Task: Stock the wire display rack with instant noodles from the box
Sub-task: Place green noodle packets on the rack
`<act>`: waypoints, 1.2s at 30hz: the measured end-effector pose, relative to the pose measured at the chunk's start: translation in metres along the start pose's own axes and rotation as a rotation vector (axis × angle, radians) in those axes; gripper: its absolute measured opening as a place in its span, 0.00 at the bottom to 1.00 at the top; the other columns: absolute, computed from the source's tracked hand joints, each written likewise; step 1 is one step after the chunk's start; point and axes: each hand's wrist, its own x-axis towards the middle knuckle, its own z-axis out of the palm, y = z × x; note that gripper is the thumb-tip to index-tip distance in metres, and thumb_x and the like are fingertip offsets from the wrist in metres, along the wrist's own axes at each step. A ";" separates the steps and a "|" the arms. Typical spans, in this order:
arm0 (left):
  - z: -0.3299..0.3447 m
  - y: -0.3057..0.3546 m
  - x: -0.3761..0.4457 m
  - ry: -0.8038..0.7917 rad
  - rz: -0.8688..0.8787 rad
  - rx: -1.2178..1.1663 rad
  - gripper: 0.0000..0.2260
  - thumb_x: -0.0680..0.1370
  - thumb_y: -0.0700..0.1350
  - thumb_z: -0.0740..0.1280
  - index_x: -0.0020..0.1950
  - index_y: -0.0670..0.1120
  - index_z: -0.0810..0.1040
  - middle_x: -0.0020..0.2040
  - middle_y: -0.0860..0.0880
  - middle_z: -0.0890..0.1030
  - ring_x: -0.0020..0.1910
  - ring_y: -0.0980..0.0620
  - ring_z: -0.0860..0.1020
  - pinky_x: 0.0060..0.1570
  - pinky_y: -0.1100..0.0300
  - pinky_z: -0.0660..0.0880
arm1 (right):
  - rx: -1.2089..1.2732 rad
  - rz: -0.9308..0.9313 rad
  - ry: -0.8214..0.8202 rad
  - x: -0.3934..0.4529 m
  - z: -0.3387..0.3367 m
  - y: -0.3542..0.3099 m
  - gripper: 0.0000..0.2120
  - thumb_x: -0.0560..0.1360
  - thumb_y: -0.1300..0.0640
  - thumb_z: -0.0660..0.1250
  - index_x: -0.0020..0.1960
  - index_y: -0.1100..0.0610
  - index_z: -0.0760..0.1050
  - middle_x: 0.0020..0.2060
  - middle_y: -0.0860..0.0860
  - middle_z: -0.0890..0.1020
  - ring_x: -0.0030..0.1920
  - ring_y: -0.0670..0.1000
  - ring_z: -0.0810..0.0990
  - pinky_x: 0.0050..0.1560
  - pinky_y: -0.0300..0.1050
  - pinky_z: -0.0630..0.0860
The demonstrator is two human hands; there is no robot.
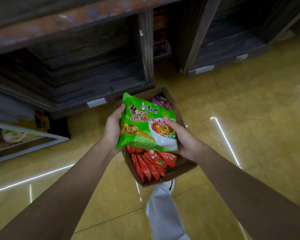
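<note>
Your two arms reach out & both hands hold green noodle packs (145,123) just over the box (182,168): left hand (112,129) curls round the left edge, right hand (181,135) curls round the right w/ thumb on top. Packs are prob light, soft & crinkly w/ noodles that snap, so grip the sides, not the middle. Red packs (151,163) wait in the box; no wire rack in view.

Bare forearms without sleeves; white trousers (164,213) below.
</note>
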 end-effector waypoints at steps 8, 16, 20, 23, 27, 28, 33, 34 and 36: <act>-0.026 0.019 -0.148 -0.055 0.187 -0.139 0.19 0.79 0.56 0.56 0.49 0.46 0.81 0.44 0.44 0.85 0.42 0.46 0.83 0.44 0.54 0.78 | 0.005 -0.168 -0.125 -0.111 0.086 0.013 0.22 0.76 0.44 0.62 0.61 0.58 0.77 0.52 0.56 0.83 0.48 0.54 0.84 0.47 0.46 0.81; -0.034 0.073 -0.321 -0.056 0.383 -0.038 0.23 0.79 0.62 0.53 0.52 0.48 0.81 0.48 0.45 0.85 0.46 0.45 0.82 0.50 0.51 0.77 | -0.218 -0.395 -0.142 -0.265 0.176 -0.019 0.16 0.77 0.45 0.61 0.51 0.57 0.79 0.48 0.56 0.84 0.45 0.55 0.83 0.56 0.53 0.77; -0.027 0.093 -0.403 -0.100 0.503 -0.069 0.28 0.80 0.62 0.46 0.59 0.46 0.78 0.48 0.46 0.85 0.44 0.48 0.83 0.41 0.55 0.80 | -0.274 -0.513 -0.172 -0.345 0.209 -0.042 0.13 0.76 0.48 0.64 0.51 0.57 0.79 0.43 0.54 0.85 0.39 0.51 0.84 0.45 0.47 0.81; -0.023 0.106 -0.451 -0.116 0.572 -0.069 0.29 0.81 0.62 0.44 0.54 0.47 0.79 0.48 0.47 0.85 0.47 0.48 0.82 0.48 0.53 0.77 | -0.290 -0.577 -0.163 -0.390 0.234 -0.056 0.15 0.74 0.48 0.67 0.54 0.57 0.79 0.49 0.55 0.84 0.44 0.53 0.84 0.52 0.50 0.80; -0.032 0.132 -0.502 0.031 0.663 0.023 0.17 0.83 0.50 0.50 0.48 0.46 0.77 0.48 0.43 0.80 0.44 0.46 0.80 0.46 0.54 0.76 | -0.324 -0.641 -0.114 -0.430 0.272 -0.075 0.23 0.71 0.46 0.71 0.60 0.59 0.77 0.52 0.57 0.83 0.52 0.58 0.82 0.58 0.56 0.77; -0.037 0.138 -0.509 0.110 0.718 0.126 0.11 0.82 0.44 0.54 0.48 0.45 0.76 0.47 0.43 0.80 0.42 0.48 0.81 0.46 0.56 0.76 | -0.331 -0.656 -0.117 -0.435 0.281 -0.081 0.24 0.71 0.46 0.71 0.61 0.59 0.77 0.53 0.58 0.83 0.53 0.58 0.82 0.59 0.57 0.76; -0.068 0.169 -0.533 0.159 0.811 0.561 0.27 0.64 0.37 0.74 0.62 0.41 0.72 0.56 0.46 0.80 0.54 0.50 0.79 0.51 0.63 0.76 | -0.397 -0.627 -0.233 -0.464 0.332 -0.107 0.23 0.71 0.46 0.70 0.59 0.60 0.78 0.54 0.59 0.82 0.52 0.59 0.81 0.58 0.59 0.76; -0.074 0.173 -0.534 0.145 0.743 0.630 0.34 0.61 0.43 0.77 0.66 0.43 0.70 0.60 0.48 0.78 0.58 0.50 0.77 0.57 0.60 0.74 | -0.416 -0.634 -0.261 -0.467 0.342 -0.111 0.21 0.71 0.46 0.69 0.57 0.59 0.79 0.53 0.59 0.83 0.49 0.58 0.82 0.56 0.57 0.77; -0.080 0.176 -0.534 0.162 0.623 0.748 0.41 0.61 0.47 0.79 0.70 0.46 0.65 0.63 0.52 0.75 0.63 0.52 0.73 0.65 0.56 0.68 | -0.424 -0.664 -0.287 -0.473 0.355 -0.118 0.18 0.72 0.46 0.69 0.54 0.58 0.80 0.51 0.58 0.84 0.45 0.57 0.83 0.54 0.54 0.79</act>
